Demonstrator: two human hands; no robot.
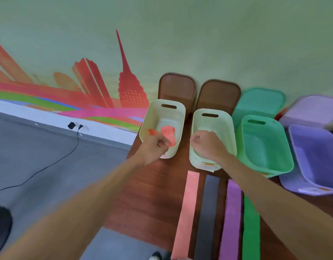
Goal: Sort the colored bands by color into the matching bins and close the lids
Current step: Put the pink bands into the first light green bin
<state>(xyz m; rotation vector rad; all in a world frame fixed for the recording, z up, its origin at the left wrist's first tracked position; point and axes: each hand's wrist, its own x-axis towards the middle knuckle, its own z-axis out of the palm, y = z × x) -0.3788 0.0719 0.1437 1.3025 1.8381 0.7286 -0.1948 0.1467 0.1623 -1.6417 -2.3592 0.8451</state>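
Left hand (154, 146) pinches limp coral band (169, 134) over cream plastic bin (180, 113); right hand (208, 145) fingers curled (contents blurred, can't tell).

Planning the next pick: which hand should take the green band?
Probably right: the right hand shows nothing in its grip and its forearm borders the green band; the left hand grips an orange band over the leftmost cream bin.
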